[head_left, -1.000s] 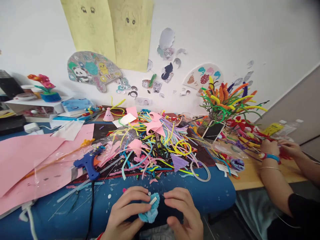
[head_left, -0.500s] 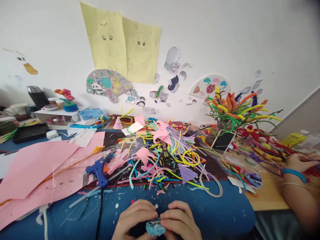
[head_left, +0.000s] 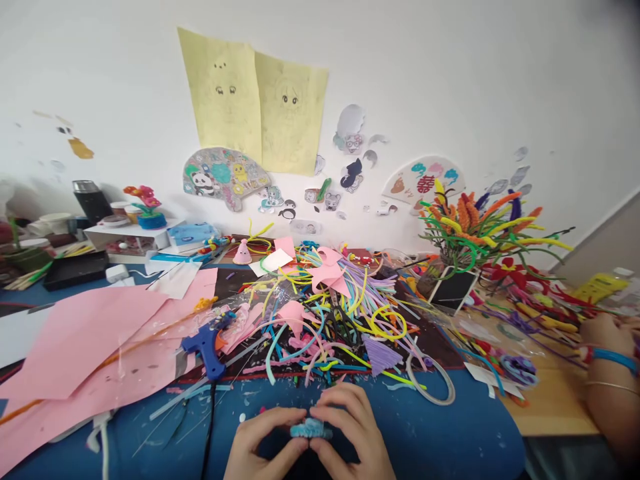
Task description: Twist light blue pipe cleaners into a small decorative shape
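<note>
Light-blue chenille piece, held above the near edge of the worktop; left hand and right hand pinched on opposite ends, apparently for steadiness.

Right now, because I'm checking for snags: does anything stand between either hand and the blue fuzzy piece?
Nothing visible does: the left hand and right hand both hold the blue fuzzy piece.

A red 囍 character stands on the white fan.
</note>
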The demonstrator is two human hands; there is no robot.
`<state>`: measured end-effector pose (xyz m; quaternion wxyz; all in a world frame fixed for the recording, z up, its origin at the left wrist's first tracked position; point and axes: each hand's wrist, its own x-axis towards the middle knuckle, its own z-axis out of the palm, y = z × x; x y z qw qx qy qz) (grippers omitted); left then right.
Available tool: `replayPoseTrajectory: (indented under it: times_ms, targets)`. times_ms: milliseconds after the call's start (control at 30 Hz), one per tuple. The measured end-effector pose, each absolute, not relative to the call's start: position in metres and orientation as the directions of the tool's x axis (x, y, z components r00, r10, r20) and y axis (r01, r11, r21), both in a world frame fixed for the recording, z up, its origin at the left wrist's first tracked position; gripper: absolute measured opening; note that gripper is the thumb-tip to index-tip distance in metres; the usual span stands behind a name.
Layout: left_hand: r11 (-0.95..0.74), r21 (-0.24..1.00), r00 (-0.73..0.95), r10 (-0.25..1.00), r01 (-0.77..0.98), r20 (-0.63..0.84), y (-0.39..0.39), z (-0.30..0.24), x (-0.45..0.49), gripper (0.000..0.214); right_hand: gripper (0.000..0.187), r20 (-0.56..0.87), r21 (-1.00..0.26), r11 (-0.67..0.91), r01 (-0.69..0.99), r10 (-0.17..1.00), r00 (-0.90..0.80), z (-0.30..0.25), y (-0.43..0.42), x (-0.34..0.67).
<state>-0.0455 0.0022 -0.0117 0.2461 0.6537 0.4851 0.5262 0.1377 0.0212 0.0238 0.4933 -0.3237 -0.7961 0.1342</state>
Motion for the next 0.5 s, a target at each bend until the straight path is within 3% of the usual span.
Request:
replayPoseTrajectory:
  times_ms: [233, 367, 500]
  targets:
    - [-0.245, 0.969, -0.124, 0.962, 0.007, 0.244, 0.009, 0.0, -0.053, 0.039, 0.01, 0.531, -0.643, 0.658, 0.391, 0.751, -0.391, 0.073, 0.061, 0.121]
    - [-0.182, 0.983, -0.057, 0.982, 0.017, 0.183, 0.022, -0.002, -0.062, 0.025, 0.008, 0.471, -0.701, 0.596, 0.391, 0.799, -0.374, 0.099, 0.137, 0.096]
    - [-0.219, 0.972, 0.038, 0.975, 0.087, 0.217, 0.032, -0.015, -0.072, 0.029, 0.015, 0.302, -0.78, 0.476, 0.406, 0.855, -0.422, 0.096, 0.235, 0.043]
